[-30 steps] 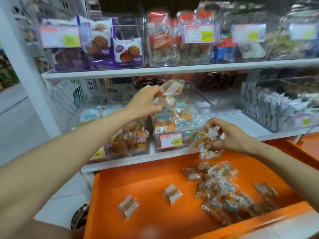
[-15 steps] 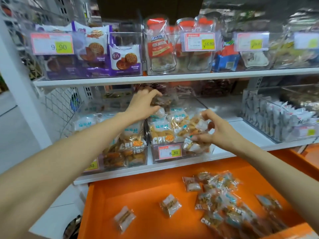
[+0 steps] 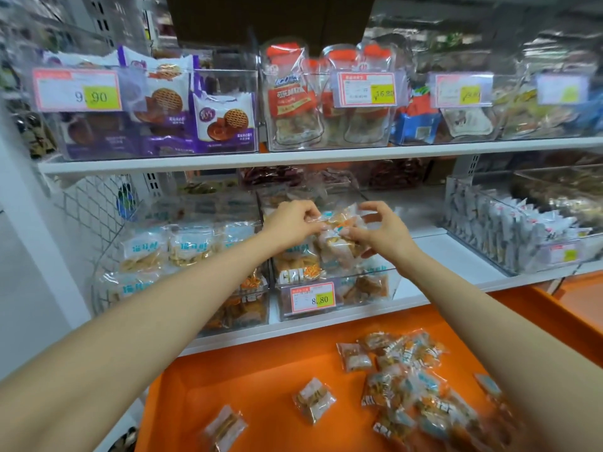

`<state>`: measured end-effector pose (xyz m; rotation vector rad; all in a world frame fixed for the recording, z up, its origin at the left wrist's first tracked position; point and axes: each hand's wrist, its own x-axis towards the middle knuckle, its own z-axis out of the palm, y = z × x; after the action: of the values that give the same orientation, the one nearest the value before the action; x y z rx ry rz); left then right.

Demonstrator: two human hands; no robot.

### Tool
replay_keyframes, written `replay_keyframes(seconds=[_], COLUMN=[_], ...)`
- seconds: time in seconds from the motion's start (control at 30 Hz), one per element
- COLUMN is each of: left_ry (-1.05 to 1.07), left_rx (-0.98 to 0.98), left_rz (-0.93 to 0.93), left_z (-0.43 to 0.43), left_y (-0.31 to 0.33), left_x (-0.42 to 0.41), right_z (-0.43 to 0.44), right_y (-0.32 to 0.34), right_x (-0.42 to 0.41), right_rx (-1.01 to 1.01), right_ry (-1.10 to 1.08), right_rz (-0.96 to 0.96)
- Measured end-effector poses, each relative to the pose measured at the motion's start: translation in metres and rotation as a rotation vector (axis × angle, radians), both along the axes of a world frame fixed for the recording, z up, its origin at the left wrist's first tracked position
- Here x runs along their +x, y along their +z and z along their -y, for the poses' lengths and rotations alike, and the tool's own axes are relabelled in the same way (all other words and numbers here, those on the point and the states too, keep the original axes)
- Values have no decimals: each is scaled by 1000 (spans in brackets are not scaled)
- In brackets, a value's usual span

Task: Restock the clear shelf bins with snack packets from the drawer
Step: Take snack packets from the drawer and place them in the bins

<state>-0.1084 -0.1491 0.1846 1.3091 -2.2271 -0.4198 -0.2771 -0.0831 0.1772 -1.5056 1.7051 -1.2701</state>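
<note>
A: Entry one, risk: what could have gone wrong?
B: The bin (image 3: 365,290) looked heaped near its rim. A bunch (image 3: 339,234) set on top could have slid over the front wall into the drawer (image 3: 254,380), at 6 o'clock; slick film would cause it.
A: Entry two, hands?
B: Both arms reached forward, meeting above the bin. Left hand (image 3: 292,221) pinched the bunch from 9 o'clock, fingers curled. Right hand (image 3: 383,234) gripped it from 3 o'clock, thumb lifted.
A: Entry three, stock?
B: Loose packets (image 3: 408,386) lay in the drawer, at 5 o'clock.
</note>
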Motion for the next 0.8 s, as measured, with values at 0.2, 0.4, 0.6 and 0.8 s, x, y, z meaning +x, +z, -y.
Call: replay_keyframes(seconds=[0.2,0.4,0.6,0.8], left_ry=[68,50,105,5], left_rx=[-38,2,-27,30], left_rz=[185,118,-102,-218], left_z=[7,3,3,-3], left_y=[-4,3,11,13], left_x=[-6,-10,2,1], right_z=[0,-3,5,-2], right_y=[0,-1,-18,-14], right_x=[-26,-34,-41,-50], right_rx=[-78,-96,-78,132], right_ry=[-138,-110,-34,118], right_rz=[-141,-262,-597,-717])
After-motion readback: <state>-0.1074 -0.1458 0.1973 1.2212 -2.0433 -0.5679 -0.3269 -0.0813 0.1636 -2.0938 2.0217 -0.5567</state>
